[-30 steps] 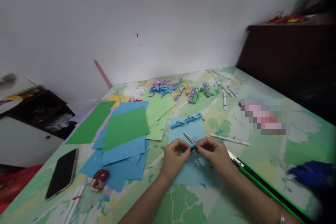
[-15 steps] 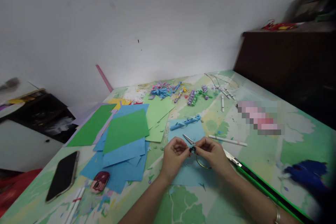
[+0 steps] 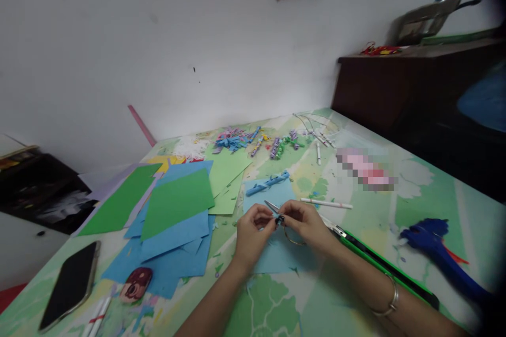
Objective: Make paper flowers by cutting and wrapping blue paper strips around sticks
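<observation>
My left hand (image 3: 253,234) and my right hand (image 3: 304,224) meet over a light blue sheet of paper (image 3: 272,258), each closed in a pinch. Their fingertips touch around something tiny and pale blue, too small to name. A pair of scissors (image 3: 271,206) lies under the fingertips, its blades pointing up and left and a gold-coloured handle loop showing below my right hand. Whether the right hand also bears on the scissors I cannot tell. Just beyond, a blue paper-wrapped stick (image 3: 268,183) rests on the sheet's far part.
Left are stacked green sheets (image 3: 179,197) and blue sheets (image 3: 158,268), a phone (image 3: 71,284) and a dark red case (image 3: 136,284). Right are a white stick (image 3: 326,203), a green cutter (image 3: 387,263) and a blue glue gun (image 3: 430,245). Curled paper pieces (image 3: 231,139) lie at the back.
The view has turned to the right, so the table's things sit further left. Both hands keep their pinch at the same place over the blue sheet.
</observation>
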### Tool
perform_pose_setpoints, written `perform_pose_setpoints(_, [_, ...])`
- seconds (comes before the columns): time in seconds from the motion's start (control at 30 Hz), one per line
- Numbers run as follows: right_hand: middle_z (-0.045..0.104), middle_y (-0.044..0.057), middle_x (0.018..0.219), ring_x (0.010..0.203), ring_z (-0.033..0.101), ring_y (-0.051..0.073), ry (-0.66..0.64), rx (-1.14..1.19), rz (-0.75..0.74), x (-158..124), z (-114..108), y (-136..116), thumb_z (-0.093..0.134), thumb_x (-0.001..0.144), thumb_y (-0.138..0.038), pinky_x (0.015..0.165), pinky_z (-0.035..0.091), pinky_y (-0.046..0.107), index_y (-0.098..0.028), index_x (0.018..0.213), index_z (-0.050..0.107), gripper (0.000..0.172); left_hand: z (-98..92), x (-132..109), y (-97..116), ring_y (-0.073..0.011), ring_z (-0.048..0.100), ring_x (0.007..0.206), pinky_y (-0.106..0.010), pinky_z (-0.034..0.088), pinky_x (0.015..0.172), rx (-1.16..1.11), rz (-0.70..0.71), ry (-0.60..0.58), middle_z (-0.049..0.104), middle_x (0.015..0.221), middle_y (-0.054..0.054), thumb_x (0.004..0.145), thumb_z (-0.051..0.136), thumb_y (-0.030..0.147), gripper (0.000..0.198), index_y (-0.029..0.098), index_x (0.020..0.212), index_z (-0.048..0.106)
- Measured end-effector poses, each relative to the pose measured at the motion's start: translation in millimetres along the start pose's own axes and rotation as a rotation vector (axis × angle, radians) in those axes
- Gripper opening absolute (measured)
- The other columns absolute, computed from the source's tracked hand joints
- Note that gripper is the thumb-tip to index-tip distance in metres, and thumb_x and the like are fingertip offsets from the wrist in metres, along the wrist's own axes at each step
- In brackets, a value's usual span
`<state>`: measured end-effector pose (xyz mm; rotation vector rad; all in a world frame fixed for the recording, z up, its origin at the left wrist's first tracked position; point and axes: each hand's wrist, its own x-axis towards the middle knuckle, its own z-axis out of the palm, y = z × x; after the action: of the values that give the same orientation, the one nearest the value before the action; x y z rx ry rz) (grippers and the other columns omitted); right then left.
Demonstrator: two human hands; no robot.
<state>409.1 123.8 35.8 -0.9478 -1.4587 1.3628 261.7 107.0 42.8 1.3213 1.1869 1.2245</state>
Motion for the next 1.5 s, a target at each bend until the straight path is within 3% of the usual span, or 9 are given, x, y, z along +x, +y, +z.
perform_pose_setpoints(0.23, [0.06,0.0,0.07,0.065,0.055,0.012,-0.05,-0.105,-0.03,-1,0,-1,0.06,0.071,-0.026,0.062,0.042,0.024,-0.016,0.076,0.058,0.012,-3.2,2,-1,-0.0113,0.06,0.058,-0.021,0.048,0.057,-0.048,-0.017,0.001,0.06,0.062,0.001,0.062,0.067,0.021,0.021,0.015,0.074,0.05])
perform_pose_setpoints(0.77, [0.06,-0.001,0.063,0.06,0.054,0.012,0.001,-0.108,0.018,-1,-2,2,0.06,0.067,-0.021,0.058,0.042,0.024,-0.016,0.073,0.061,0.008,-4.8,3,-6,-0.0126,0.062,0.063,-0.023,0.052,0.062,-0.057,-0.017,-0.04,0.062,0.066,-0.001,0.06,0.068,0.018,0.019,0.014,0.074,0.056])
perform_pose_setpoints(1.03, [0.059,-0.002,0.06,0.058,0.055,0.013,0.037,-0.141,0.001,-2,-1,4,0.059,0.065,-0.017,0.056,0.043,0.024,-0.016,0.07,0.059,0.006,-3.1,0,-2,-0.0133,0.061,0.063,-0.023,0.05,0.059,0.077,0.037,-0.053,0.061,0.067,-0.002,0.063,0.065,0.019,0.016,0.015,0.076,0.055])
perform_pose_setpoints(1.2, [0.058,-0.002,0.058,0.055,0.053,0.012,0.056,-0.307,-0.068,-3,-1,6,0.057,0.067,-0.018,0.053,0.04,0.023,-0.018,0.068,0.058,0.002,-2.3,-2,-3,-0.0115,0.057,0.057,-0.02,0.046,0.052,0.201,0.074,-0.053,0.056,0.061,0.001,0.064,0.061,0.017,0.018,0.015,0.08,0.053])
perform_pose_setpoints(1.5, [0.055,-0.003,0.058,0.055,0.048,0.011,0.045,-0.624,-0.167,-8,7,-1,0.049,0.065,-0.011,0.053,0.034,0.021,-0.017,0.069,0.057,0.011,0.4,-1,-13,-0.0084,0.052,0.055,-0.018,0.041,0.051,0.328,0.162,-0.059,0.053,0.065,0.004,0.061,0.052,0.008,0.026,0.018,0.084,0.045])
